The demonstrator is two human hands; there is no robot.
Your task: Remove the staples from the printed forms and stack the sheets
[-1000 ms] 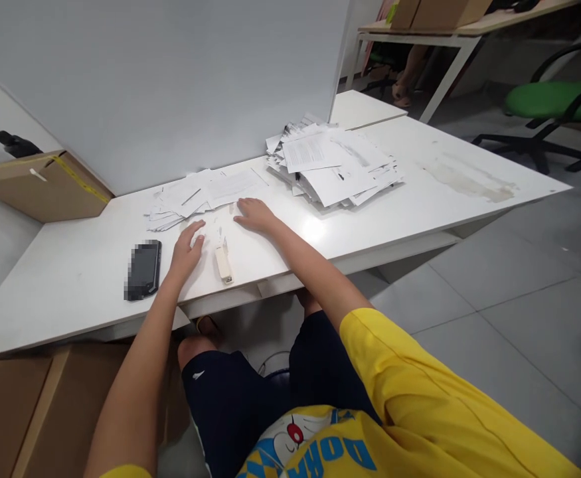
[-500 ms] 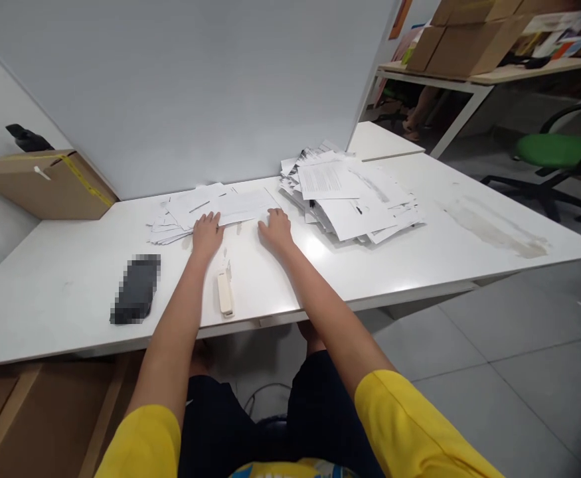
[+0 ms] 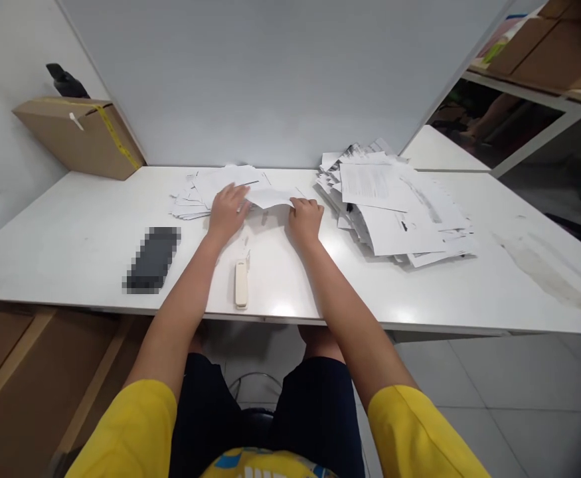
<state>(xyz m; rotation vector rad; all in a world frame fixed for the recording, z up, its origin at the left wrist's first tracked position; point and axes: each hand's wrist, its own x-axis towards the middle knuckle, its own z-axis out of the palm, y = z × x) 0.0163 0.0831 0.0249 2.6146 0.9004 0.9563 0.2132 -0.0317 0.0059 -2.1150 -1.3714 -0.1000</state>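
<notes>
White paper (image 3: 271,198) runs sideways from the left hand (image 3: 227,214), whose fingers' hold I cannot make out, to the right hand (image 3: 305,221), pinching its corner.

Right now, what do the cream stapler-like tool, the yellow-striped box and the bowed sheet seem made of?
Stapler-like tool: probably smooth plastic, going by its evenly coloured casing.
Yellow-striped box: matte brown cardboard, judging by its flat, folded panels.
Bowed sheet: thin matte paper, from its curving near edge.
</notes>
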